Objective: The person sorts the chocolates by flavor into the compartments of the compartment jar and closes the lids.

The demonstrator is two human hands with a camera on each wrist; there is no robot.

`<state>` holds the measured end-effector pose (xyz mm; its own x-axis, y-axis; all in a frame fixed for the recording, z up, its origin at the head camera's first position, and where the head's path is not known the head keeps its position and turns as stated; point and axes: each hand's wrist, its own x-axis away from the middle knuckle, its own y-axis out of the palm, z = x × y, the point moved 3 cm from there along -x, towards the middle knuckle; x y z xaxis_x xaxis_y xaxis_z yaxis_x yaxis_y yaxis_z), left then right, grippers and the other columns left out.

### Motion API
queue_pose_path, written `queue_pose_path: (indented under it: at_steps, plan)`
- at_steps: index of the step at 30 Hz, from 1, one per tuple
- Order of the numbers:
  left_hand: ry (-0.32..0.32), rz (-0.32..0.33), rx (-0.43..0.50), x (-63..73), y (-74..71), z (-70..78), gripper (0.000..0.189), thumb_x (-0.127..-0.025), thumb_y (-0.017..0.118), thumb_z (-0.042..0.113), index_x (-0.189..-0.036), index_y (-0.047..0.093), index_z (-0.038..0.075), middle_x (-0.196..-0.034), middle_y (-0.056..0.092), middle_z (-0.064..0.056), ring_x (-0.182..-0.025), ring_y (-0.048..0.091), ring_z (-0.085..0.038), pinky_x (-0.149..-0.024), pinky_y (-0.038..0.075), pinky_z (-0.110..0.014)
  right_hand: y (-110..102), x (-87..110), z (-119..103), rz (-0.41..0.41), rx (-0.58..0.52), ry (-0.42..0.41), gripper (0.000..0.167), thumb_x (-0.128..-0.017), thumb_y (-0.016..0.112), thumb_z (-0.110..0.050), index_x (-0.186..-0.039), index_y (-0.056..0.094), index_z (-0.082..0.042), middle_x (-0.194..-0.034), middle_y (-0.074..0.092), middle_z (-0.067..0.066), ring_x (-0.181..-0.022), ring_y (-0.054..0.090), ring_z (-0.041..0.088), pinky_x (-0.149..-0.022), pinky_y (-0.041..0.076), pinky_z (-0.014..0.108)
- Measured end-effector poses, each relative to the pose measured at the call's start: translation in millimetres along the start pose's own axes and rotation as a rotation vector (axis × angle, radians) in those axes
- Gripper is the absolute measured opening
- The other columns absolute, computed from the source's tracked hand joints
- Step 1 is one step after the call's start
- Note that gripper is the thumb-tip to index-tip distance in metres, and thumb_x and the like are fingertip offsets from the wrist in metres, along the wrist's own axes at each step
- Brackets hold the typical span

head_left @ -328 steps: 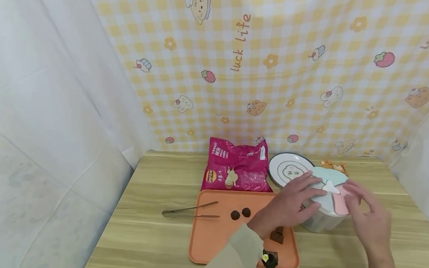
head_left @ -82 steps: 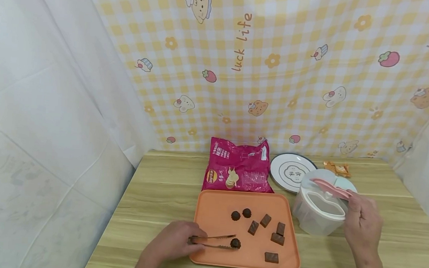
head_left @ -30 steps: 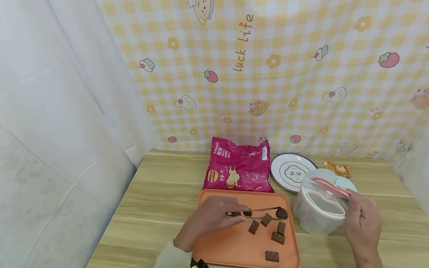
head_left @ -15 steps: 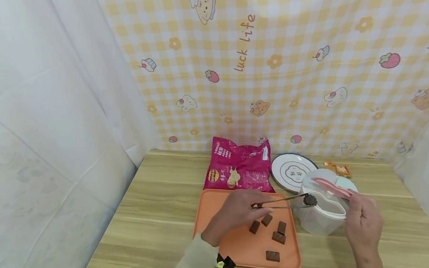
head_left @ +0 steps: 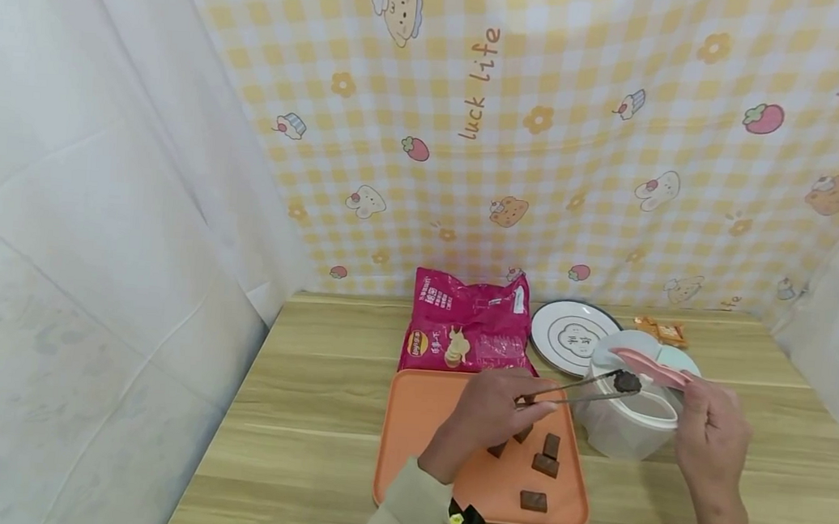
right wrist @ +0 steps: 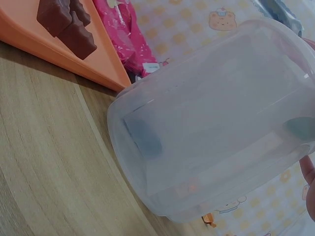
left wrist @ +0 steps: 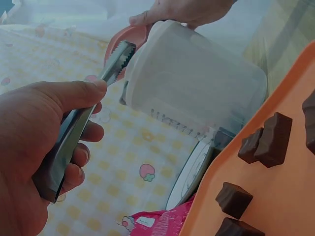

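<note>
Gripping the metal tongs (head_left: 576,397) with the left hand (head_left: 485,419), and pinching in them a dark round piece (head_left: 627,381) at the left edge of the opening of the clear canister (head_left: 622,435), just beside the orange tray (head_left: 415,412) on the counter (head_left: 306,424). Pinching with the right hand (head_left: 713,429) the raised pink flap (head_left: 648,366). Probably being only partway: already holding one compartment uncovered, but not yet releasing the piece inside. Counting on the tray five brown blocks (head_left: 546,465), apparently waiting; not being able to tell about more round pieces, because of the left hand covering part of the tray.

Seeing the round piece clearly only from the head view; in the left wrist view, finding the serrated tips (left wrist: 125,47) but not distinguishing the piece. Noticing there also printed marks (left wrist: 179,125) on the canister wall, not readable from above. In the right wrist view, noticing a bluish patch (right wrist: 143,137) near the base, without telling inside from behind.
</note>
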<state>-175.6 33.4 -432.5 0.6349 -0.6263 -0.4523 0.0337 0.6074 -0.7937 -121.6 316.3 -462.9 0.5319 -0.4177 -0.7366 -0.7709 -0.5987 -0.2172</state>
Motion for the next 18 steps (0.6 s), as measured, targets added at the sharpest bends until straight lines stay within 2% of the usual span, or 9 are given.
queue_pose_path:
  at_steps: [5,11,18]
  plan:
    - [0.017,0.011,-0.021,0.9,3.4,-0.9,0.030,-0.096,0.074,0.034,-0.124,0.078,0.024,-0.075,0.056,0.013,-0.066,0.043,0.004,-0.057,0.032,-0.009,-0.3,1.2,1.3,-0.004,0.009,0.019,0.045,-0.109,0.051,-0.026,-0.099,0.072,0.013,-0.101,0.064,-0.023,-0.100,0.047,-0.014,-0.084,0.031,0.012]
    - [0.036,0.025,-0.036,0.8,4.3,-1.4,0.031,-0.095,0.076,0.035,-0.124,0.077,0.023,-0.076,0.056,0.013,-0.066,0.044,0.003,-0.057,0.031,-0.009,0.2,0.9,1.1,-0.001,0.000,0.028,0.034,-0.108,0.051,-0.013,-0.101,0.071,0.014,-0.105,0.056,-0.038,-0.101,0.047,-0.014,-0.085,0.031,0.012]
    - [0.020,0.015,-0.078,0.7,4.3,-1.3,0.032,-0.095,0.075,0.038,-0.125,0.077,0.026,-0.076,0.055,0.015,-0.066,0.044,0.004,-0.057,0.031,-0.008,1.2,0.9,-0.1,0.004,-0.018,0.014,0.031,-0.106,0.052,-0.009,-0.098,0.070,0.015,-0.105,0.055,-0.040,-0.101,0.048,-0.014,-0.086,0.033,0.011]
